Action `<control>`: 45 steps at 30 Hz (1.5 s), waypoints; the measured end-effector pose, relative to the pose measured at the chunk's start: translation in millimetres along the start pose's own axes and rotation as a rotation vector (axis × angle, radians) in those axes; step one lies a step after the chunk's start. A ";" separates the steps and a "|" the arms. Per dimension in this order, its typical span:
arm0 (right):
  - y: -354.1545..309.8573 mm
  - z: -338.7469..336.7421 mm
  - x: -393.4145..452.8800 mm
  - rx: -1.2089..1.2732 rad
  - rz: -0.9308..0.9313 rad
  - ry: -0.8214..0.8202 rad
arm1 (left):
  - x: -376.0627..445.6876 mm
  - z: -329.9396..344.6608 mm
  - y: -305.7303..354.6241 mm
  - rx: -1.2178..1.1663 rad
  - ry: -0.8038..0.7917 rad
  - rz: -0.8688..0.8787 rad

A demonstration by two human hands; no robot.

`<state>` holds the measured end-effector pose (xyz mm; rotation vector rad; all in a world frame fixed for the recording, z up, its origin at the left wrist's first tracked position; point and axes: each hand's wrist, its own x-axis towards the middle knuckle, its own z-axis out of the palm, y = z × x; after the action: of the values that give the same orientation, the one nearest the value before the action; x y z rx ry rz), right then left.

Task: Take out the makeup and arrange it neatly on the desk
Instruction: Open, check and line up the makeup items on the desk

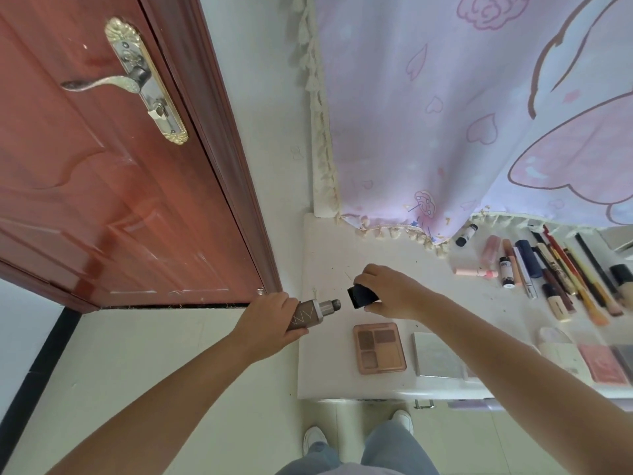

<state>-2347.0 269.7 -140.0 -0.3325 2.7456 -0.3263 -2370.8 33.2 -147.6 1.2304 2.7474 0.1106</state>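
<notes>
My left hand (270, 320) grips a brown foundation bottle (308, 315) lying sideways, its silver pump pointing right, at the left edge of the white desk (329, 255). My right hand (390, 291) holds the bottle's black cap (363, 295) just right of the pump, a small gap between them. Below the hands a pink eyeshadow palette (379, 347) lies open on the desk, with a silver compact (436, 356) beside it. A row of brushes, pencils and tubes (548, 272) lies at the right.
A red door (113, 186) stands at the left, close to the desk edge. A pink patterned curtain (462, 108) hangs over the desk's back. Pink and white compacts (582, 358) lie at the right front. My feet and the tiled floor are below.
</notes>
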 end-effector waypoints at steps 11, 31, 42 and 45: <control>-8.0 27.0 26.0 0.015 -0.087 -0.087 | -5.9 44.1 13.6 -0.079 -0.064 -0.219; 7.3 42.3 90.3 -0.212 -0.491 -0.431 | 13.8 105.4 108.1 -0.262 -0.017 -0.917; 31.1 34.6 62.6 -0.127 -0.453 -0.274 | 9.1 95.1 131.1 -0.202 0.082 -1.086; 45.6 45.0 22.9 -0.142 -0.329 -0.216 | -1.5 96.3 151.0 -0.099 0.251 -1.000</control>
<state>-2359.6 298.5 -200.4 -0.8113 2.5016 -0.1655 -2244.2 133.9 -224.7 -0.2808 3.1484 0.2948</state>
